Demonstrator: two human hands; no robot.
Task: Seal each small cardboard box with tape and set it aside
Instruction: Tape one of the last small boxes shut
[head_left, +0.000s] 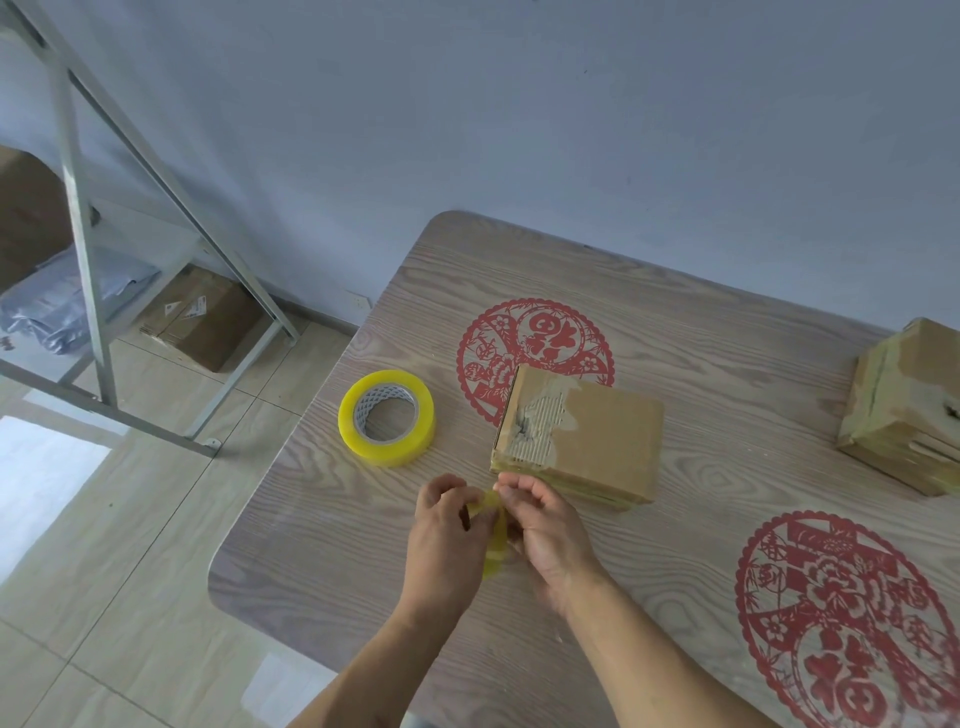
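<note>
Both hands meet over the table (727, 332) near its front-left corner, the left hand (447, 535) and right hand (545, 530) pinching a strip of tape (493, 540) between them. Just beyond the right hand's fingertips sits a cardboard box (587, 441), lying on the edge of a round paper cutout (535, 338). Beyond the grip and to its left lies the tape roll (387, 418), flat on the table. Far right of the grip, at the table's edge, a second box (904, 410). Nearer, to the right, another cutout (841, 618).
</note>
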